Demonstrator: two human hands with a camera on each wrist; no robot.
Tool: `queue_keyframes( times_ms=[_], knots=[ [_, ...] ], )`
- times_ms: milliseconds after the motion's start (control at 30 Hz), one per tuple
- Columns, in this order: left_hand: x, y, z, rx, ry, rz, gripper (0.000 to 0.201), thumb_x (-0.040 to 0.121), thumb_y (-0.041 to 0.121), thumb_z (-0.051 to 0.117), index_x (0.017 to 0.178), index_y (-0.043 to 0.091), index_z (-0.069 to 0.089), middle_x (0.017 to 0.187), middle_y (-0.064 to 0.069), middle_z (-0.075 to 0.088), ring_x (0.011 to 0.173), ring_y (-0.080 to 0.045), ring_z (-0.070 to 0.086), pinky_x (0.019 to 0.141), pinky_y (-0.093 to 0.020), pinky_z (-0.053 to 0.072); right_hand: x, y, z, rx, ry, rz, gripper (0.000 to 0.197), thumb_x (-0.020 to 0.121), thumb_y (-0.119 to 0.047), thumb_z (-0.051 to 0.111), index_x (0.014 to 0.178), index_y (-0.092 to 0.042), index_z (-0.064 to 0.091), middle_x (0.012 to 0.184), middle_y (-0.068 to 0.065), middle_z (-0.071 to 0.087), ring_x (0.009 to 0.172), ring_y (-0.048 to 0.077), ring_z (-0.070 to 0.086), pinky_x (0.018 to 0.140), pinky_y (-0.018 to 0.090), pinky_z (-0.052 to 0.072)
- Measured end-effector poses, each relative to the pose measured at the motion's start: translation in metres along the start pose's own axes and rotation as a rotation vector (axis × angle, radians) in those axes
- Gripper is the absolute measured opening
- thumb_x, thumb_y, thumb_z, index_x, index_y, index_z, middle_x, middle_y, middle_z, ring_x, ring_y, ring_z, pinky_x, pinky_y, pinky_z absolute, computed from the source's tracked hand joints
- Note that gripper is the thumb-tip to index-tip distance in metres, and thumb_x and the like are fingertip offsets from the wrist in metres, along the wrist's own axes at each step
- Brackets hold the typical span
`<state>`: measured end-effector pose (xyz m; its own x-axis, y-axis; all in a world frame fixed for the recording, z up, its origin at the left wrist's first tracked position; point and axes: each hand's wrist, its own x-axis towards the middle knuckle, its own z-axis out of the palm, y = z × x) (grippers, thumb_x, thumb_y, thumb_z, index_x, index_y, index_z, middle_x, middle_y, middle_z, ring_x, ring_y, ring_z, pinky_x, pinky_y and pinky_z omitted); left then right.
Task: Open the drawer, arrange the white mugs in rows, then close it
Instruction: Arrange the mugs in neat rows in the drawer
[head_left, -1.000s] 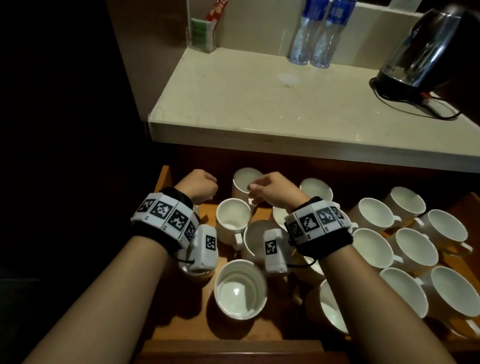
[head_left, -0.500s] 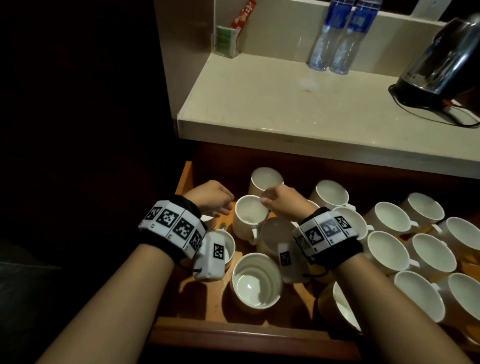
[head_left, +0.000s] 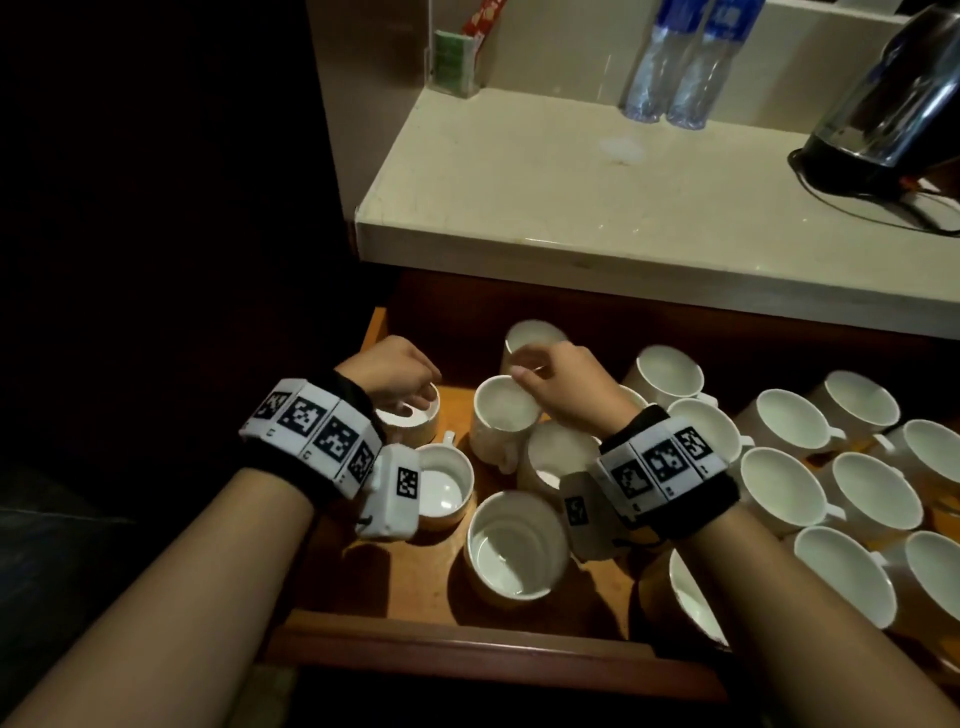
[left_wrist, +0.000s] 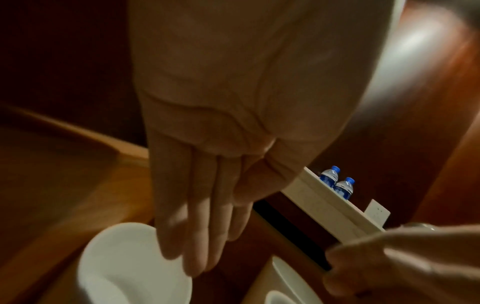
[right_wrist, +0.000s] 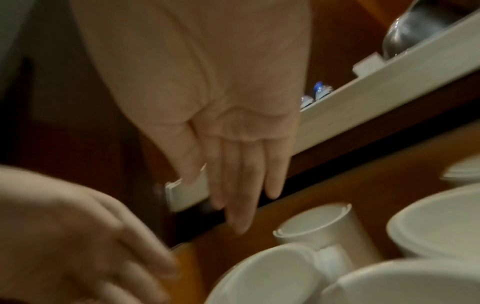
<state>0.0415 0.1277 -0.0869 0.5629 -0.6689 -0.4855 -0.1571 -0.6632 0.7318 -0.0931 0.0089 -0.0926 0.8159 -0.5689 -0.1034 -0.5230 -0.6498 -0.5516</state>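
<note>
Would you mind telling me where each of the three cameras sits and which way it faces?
Head: above, facing forward and down at the open drawer of white mugs; both forearms and wristbands show.
Left wrist: under the wrist, looking along the left hand at a mug below its fingers.
Right wrist: likewise along the right hand toward mugs.
Shared: all three show the water bottles; each wrist view catches the other hand.

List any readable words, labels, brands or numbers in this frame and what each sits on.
None can be read.
Two clear water bottles with blue labels: print too blurred.
Red and green packets in the clear holder: lettering illegible.
White wristbands: black-and-white square marker codes; the small characters under them are too small to read.
White mugs: no print visible.
</note>
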Motion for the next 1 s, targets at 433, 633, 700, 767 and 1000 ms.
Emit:
queue_keyframes(
  times_ms=[433,633,700,767,1000],
  knots=[
    [-0.004,-0.032,0.0,0.194,-0.012,-0.097,0.023,0.09,0.0,0.052,0.108,-0.009,0.062,0.1,-0.026,0.068,0.065,-0.027,0.064,0.063,-0.032,0.055,0.032,-0.05,0.048,-0.427,-0.407,-0.125,0.029,0.093,-0.008,0.048,0.116,-0.003,0.064,0.118,0.015,0.065,0.108,0.03,0.061,0.094,0.04,0.049],
    [-0.008,-0.031,0.01,0.53,-0.118,-0.101,0.027,0.083,0.01,0.067,0.106,-0.004,0.068,0.098,-0.014,0.069,0.082,-0.022,0.058,0.056,-0.026,0.045,0.024,-0.051,0.064,-0.79,-0.546,-0.232,0.033,0.095,-0.014,0.046,0.125,-0.011,0.058,0.126,0.007,0.06,0.125,0.025,0.049,0.115,0.052,0.017],
    [-0.009,-0.029,0.01,0.627,-0.116,-0.086,0.03,0.086,0.012,0.065,0.11,-0.004,0.066,0.108,-0.013,0.069,0.085,-0.021,0.058,0.058,-0.026,0.043,0.026,-0.05,0.065,-0.794,-0.553,-0.231,0.034,0.095,-0.014,0.045,0.127,-0.011,0.057,0.127,0.005,0.061,0.127,0.024,0.047,0.116,0.056,0.008],
    [-0.012,-0.027,0.011,0.694,-0.114,-0.063,0.028,0.093,0.015,0.055,0.112,-0.004,0.062,0.092,-0.01,0.066,0.078,-0.022,0.059,0.06,-0.025,0.04,0.026,-0.048,0.065,-0.793,-0.541,-0.232,0.034,0.096,-0.015,0.045,0.127,-0.013,0.057,0.126,0.004,0.062,0.127,0.023,0.047,0.116,0.057,0.004],
    [-0.01,-0.025,0.01,0.716,-0.203,-0.02,0.03,0.097,0.009,0.044,0.12,-0.005,0.058,0.104,-0.013,0.066,0.053,-0.007,0.043,0.049,-0.013,0.037,0.018,-0.04,0.061,-0.787,-0.523,-0.27,0.035,0.096,-0.02,0.049,0.13,-0.018,0.054,0.129,-0.001,0.06,0.132,0.019,0.043,0.115,0.057,0.0]
  ],
)
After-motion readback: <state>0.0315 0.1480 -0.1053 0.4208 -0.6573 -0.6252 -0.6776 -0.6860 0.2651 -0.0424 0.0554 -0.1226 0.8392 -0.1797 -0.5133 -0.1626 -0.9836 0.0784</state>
